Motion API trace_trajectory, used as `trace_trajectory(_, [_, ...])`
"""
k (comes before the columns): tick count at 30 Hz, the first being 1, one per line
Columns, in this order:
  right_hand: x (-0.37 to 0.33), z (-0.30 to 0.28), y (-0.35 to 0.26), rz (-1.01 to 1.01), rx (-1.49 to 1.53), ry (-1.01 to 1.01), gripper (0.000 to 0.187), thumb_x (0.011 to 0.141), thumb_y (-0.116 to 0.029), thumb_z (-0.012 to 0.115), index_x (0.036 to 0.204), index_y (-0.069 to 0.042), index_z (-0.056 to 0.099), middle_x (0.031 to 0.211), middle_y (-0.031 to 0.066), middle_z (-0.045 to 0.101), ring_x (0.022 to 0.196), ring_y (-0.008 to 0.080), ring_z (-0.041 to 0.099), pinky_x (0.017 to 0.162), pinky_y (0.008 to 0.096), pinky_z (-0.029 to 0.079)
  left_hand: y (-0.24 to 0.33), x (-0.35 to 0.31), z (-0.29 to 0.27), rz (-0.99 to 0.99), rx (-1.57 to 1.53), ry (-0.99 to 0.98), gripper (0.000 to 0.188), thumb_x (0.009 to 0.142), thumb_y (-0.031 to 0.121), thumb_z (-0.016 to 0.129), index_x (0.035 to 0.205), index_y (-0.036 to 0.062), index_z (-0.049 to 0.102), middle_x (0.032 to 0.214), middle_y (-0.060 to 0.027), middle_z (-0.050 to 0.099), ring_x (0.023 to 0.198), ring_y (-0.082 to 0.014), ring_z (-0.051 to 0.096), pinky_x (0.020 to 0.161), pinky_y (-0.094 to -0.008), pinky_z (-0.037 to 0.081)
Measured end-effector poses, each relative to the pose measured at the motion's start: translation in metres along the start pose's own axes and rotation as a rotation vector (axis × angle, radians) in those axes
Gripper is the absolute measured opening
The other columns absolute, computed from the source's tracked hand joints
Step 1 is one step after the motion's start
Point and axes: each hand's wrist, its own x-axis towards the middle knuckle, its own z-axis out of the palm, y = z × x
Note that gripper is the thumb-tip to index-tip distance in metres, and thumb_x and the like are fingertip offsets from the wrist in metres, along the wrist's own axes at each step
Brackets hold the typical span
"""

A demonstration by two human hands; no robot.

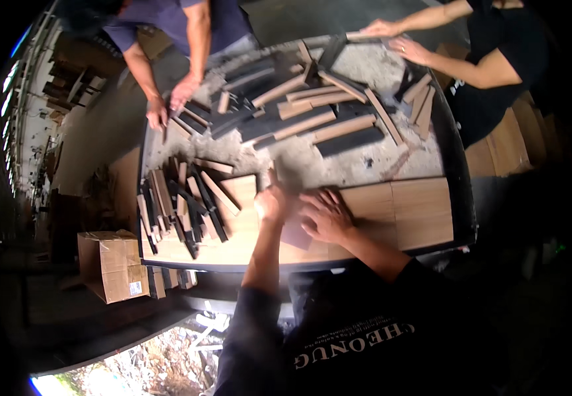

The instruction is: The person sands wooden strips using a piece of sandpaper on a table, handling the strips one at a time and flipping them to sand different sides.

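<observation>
Left hand pinches the edge of one small flat reddish-brown wooden tile; right hand lies flat and open upon it. The tile rests on two pale wooden boards at the grey worktable's near edge. Scattered wooden strips crowd the left; four co-worker hands work opposite.

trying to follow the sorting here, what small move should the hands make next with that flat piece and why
Probably slide the small reddish-brown flat wooden piece left toward the heap of dark and tan wooden strips: the left hand and right hand both rest on it, on the pale wooden board.
</observation>
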Motion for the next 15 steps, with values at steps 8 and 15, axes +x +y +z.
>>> trace_trajectory(8, [0.002,-0.009,0.002,-0.028,-0.072,-0.029,0.032,0.074,-0.031,0.066,0.103,-0.017,0.061,0.128,0.0047,0.049,0.119,0.0277,0.045,0.105,0.0473,0.028,0.018,-0.054,-0.11,-0.088,-1.81,0.217,0.038,0.095,0.032,0.052,0.12,0.0033,0.054,0.103,-0.0019,0.059,0.091,-0.0099,0.052,0.079,-0.024,0.041])
trace_trajectory(15, [0.006,-0.006,-0.002,-0.069,-0.097,0.0,0.03,0.073,-0.029,0.068,0.101,-0.017,0.061,0.127,0.0045,0.051,0.122,0.0266,0.043,0.102,0.0449,0.03,0.021,-0.098,-0.111,-0.066,-2.206,0.255,0.038,0.095,0.024,0.052,0.128,0.0058,0.047,0.093,0.0001,0.056,0.084,-0.0112,0.051,0.076,-0.0259,0.041])
